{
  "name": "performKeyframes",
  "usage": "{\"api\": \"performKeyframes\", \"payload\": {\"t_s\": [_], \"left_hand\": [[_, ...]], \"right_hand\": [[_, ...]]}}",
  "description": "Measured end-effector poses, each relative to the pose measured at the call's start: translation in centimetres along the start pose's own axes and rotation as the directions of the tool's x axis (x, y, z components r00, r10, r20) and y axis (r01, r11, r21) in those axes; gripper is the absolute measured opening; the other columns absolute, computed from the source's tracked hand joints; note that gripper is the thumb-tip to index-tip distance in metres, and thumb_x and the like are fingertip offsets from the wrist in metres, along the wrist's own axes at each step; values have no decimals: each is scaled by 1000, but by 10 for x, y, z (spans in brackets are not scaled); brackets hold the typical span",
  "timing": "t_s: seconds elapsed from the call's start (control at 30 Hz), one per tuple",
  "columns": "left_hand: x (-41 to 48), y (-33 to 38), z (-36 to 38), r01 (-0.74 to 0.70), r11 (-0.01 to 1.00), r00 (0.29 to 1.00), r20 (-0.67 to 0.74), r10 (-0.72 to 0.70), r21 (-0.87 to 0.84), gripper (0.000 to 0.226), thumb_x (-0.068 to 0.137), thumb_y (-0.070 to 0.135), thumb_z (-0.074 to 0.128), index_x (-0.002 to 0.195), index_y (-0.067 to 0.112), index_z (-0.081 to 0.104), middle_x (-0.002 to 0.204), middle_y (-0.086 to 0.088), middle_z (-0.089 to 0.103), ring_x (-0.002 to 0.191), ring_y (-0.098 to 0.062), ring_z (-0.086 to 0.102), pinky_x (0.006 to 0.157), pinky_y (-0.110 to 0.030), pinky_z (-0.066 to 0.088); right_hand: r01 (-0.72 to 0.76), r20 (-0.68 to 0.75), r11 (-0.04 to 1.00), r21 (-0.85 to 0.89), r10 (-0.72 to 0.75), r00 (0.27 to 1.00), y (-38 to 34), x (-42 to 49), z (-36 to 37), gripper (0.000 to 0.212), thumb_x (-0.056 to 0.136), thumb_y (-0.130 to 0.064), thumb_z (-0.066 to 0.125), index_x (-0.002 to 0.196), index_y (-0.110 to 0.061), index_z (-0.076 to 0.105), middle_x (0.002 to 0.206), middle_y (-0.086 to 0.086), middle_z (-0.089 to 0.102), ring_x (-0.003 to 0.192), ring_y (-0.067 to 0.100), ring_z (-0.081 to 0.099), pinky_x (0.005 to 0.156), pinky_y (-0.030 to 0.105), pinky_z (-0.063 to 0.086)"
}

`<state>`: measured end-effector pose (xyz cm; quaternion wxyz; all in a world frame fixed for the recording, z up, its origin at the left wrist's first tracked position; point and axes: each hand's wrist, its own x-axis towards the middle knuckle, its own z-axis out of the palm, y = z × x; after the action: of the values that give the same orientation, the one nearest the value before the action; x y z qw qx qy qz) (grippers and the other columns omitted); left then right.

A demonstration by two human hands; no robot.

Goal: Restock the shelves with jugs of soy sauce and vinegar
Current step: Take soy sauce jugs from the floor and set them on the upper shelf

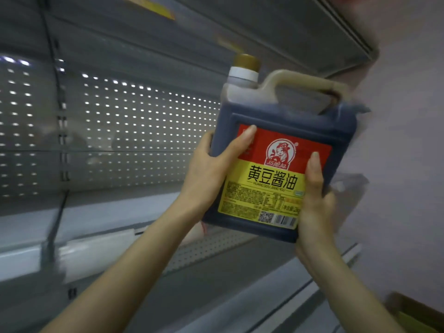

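Observation:
A large jug of dark soy sauce (276, 131), with a red and yellow label, a gold cap and a pale handle on top, is held up in the air in front of a metal shelf (115, 219). My left hand (211, 169) grips its left side, thumb lying over the label's upper corner. My right hand (314, 203) holds its right side and lower corner, thumb on the label. The jug tilts slightly to the right and sits above the shelf board, not touching it.
The shelving has a perforated back panel (134, 131) and another shelf (264, 25) overhead. A lower shelf edge (264, 306) runs below my arms. A white wall (408, 164) stands right. A cardboard box corner (413, 311) shows at bottom right.

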<state>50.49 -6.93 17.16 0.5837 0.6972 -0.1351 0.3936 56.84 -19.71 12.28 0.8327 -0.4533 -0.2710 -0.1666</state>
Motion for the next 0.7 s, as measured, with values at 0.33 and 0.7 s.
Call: {"api": "performKeyframes", "payload": {"t_s": [0.33, 0.7], "left_hand": [[-43, 45, -91, 3, 968, 956, -284, 70, 250, 61, 65, 55, 71, 112, 20, 56, 99, -2, 73, 85, -17, 72, 71, -30, 58], [-80, 77, -158, 115, 911, 848, -516, 118, 397, 58, 64, 57, 61, 113, 26, 56, 100, 5, 72, 85, -5, 71, 64, -17, 54]], "right_hand": [[-129, 356, 975, 183, 57, 933, 24, -34, 94, 66, 61, -73, 54, 107, -26, 61, 101, -5, 73, 93, 12, 70, 74, 24, 57], [-155, 624, 968, 198, -3, 781, 43, -57, 177, 71, 57, -85, 52, 103, -32, 56, 99, -12, 71, 93, 5, 68, 76, 19, 53]]}}
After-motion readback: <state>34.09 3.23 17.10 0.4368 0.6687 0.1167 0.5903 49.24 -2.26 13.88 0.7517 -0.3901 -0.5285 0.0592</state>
